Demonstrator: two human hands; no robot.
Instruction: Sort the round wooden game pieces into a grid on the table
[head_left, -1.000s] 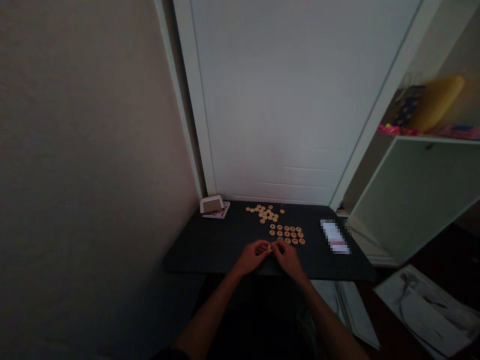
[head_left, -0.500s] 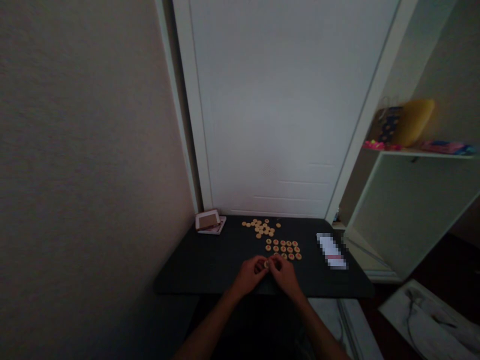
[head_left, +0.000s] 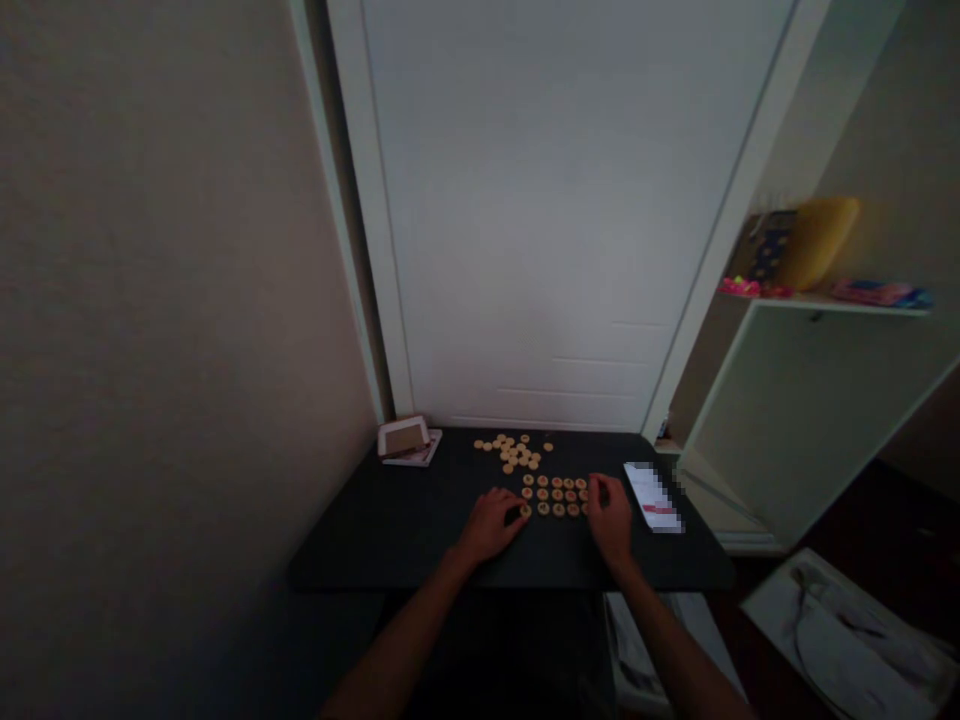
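Observation:
Three rows of round wooden xiangqi pieces (head_left: 557, 495) with red or dark marks lie on the dark table (head_left: 405, 540). My left hand (head_left: 489, 526) rests at the rows' left end, with thumb and forefinger closed about the leftmost piece (head_left: 526, 511) of the nearest row. At the right end is my right hand (head_left: 610, 512), fingers curled and close together beside the last pieces; whatever they may hold is hidden. Farther back, a loose scatter of pale discs (head_left: 514, 455) shows no marks that I can make out.
Two flat boxes or trays (head_left: 405, 440) are stacked at the table's back left. A phone-like thing with a pixelated white face (head_left: 654, 497) lies at the right. Behind the table stands a white door (head_left: 525, 250); a shelf (head_left: 825, 300) with assorted things is at the right.
My hands, together before around one piece, have parted. The left has come to the near row's left end, where a piece now lies; the right has moved to the rows' right end.

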